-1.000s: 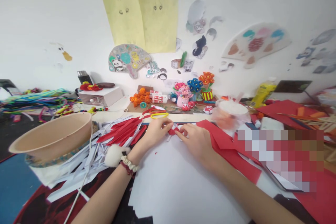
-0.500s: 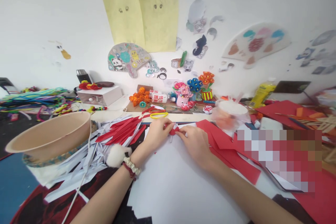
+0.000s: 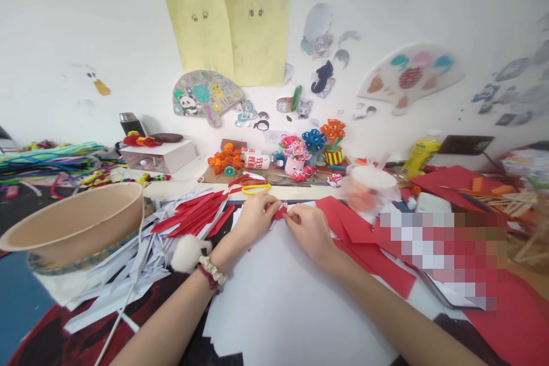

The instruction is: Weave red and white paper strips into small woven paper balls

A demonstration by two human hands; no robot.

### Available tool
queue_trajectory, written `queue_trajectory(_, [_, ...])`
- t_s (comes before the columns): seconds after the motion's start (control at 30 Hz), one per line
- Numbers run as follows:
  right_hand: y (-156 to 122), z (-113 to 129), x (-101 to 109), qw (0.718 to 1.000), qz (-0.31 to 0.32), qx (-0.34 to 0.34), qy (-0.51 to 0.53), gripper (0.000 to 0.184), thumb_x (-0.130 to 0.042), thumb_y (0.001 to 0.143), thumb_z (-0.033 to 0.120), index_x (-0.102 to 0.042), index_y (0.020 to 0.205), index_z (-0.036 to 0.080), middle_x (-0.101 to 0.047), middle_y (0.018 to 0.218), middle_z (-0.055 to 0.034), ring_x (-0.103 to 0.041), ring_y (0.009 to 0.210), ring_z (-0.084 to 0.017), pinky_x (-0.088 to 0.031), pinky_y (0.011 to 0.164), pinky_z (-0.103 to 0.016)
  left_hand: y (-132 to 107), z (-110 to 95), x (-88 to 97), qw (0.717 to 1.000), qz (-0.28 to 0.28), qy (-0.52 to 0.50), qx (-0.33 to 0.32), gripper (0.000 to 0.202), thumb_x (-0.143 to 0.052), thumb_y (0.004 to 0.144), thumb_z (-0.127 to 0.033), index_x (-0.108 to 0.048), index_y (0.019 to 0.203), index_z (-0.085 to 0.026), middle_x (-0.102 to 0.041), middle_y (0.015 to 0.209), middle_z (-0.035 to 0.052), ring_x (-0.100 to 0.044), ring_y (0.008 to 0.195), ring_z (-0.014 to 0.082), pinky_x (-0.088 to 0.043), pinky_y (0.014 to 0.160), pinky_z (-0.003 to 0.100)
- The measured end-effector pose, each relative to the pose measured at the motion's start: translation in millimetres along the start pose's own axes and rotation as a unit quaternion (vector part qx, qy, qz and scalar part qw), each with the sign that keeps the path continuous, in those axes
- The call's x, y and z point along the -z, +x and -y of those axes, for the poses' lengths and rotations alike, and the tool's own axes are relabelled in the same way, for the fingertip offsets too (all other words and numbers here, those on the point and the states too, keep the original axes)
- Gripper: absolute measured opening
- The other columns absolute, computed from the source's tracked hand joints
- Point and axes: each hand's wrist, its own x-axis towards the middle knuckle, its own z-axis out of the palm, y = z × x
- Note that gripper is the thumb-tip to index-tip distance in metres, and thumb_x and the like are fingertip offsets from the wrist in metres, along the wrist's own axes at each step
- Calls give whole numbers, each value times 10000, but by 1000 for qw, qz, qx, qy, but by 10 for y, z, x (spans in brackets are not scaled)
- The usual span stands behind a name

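Head view showed, nearest to the person, a white sheet (image 3: 278,303) spread on the table at 6 o'clock from the hands, probably as a plain surface under the work. At its far edge the two hands met. The left hand (image 3: 253,220) and the right hand (image 3: 311,231) each pinched the same small red paper piece (image 3: 281,213) with thumb and forefinger, the fingers almost closed on it. The piece sat between the fingertips, low over the sheet; whether it touched the sheet I could not tell. A grip from both sides suited, I think, so small a thing, because it kept it steady. A pompom band (image 3: 189,253) hung on the left wrist. At 9 o'clock from the piece lay red strips (image 3: 193,214) on a heap of white strips (image 3: 128,274), near enough for the left hand, and beyond them a tan bowl (image 3: 77,209). At 3 o'clock lay red sheets (image 3: 355,234), just beside the right hand. At 11 o'clock, a little farther, rested scissors (image 3: 253,185), put aside but within reach. At 12 o'clock, by the wall, stood a glue bottle (image 3: 256,160) on its side and paper flowers (image 3: 315,140), well apart from the hands, and yellow papers (image 3: 231,23) hung on the wall above.
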Motion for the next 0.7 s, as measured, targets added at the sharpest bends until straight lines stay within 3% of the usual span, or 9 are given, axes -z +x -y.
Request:
queue_trajectory(0.13, [87, -81, 131, 989, 81, -72, 102, 166, -590, 765, 270, -704, 671, 194, -688, 638, -12, -593, 604, -159, -337, 526, -231, 16, 10, 42, 1000, 6, -6, -11, 257, -476, 887, -234, -701, 781, -169, -703, 821, 48, -606, 766, 180, -438, 687, 273])
queue_trajectory(0.23, [149, -172, 237, 986, 81, -112, 95, 146, -632, 719, 301, -734, 753, 202, -709, 693, -16, -623, 660, -174, -369, 539, -229, 23, 16, 66, 999, 15, -12, -30, 239, -481, 883, -211, -712, 835, -175, -717, 891, 53, -625, 818, 183, -458, 738, 278])
queue_trajectory(0.33, [158, -217, 277, 992, 70, -106, 13, 178, -673, 694, 321, -734, 830, 224, -708, 770, -13, -614, 678, -167, -347, 535, -229, 32, 31, 68, 999, 19, -16, -46, 243, -472, 887, -196, -714, 906, -184, -725, 957, 54, -637, 874, 187, -468, 787, 287])
queue_trajectory(0.43, [123, -182, 265, 992, 77, -85, -47, 115, -673, 707, 301, -720, 780, 227, -709, 790, -12, -619, 715, -171, -316, 527, -226, 47, 59, 70, 999, 7, -11, -50, 237, -479, 895, -214, -703, 969, -191, -727, 997, 49, -645, 906, 189, -472, 811, 294])
queue_trajectory(0.63, [72, -47, 221, 993, 87, -48, -56, 101, -610, 723, 158, -665, 652, 204, -680, 643, 12, -592, 591, -137, -262, 485, -222, -4, -1, 202, 996, -77, 33, -41, 215, -473, 912, -235, -660, 1002, -179, -695, 1020, 77, -623, 898, 199, -452, 793, 318])
queue_trajectory(0.7, [67, -36, 201, 994, 84, -45, -60, 114, -612, 744, 189, -656, 640, 203, -673, 628, 9, -590, 589, -139, -261, 487, -223, -60, -68, 228, 987, -73, 104, -101, 172, -495, 907, -236, -650, 962, -187, -691, 908, 57, -616, 865, 196, -439, 764, 309])
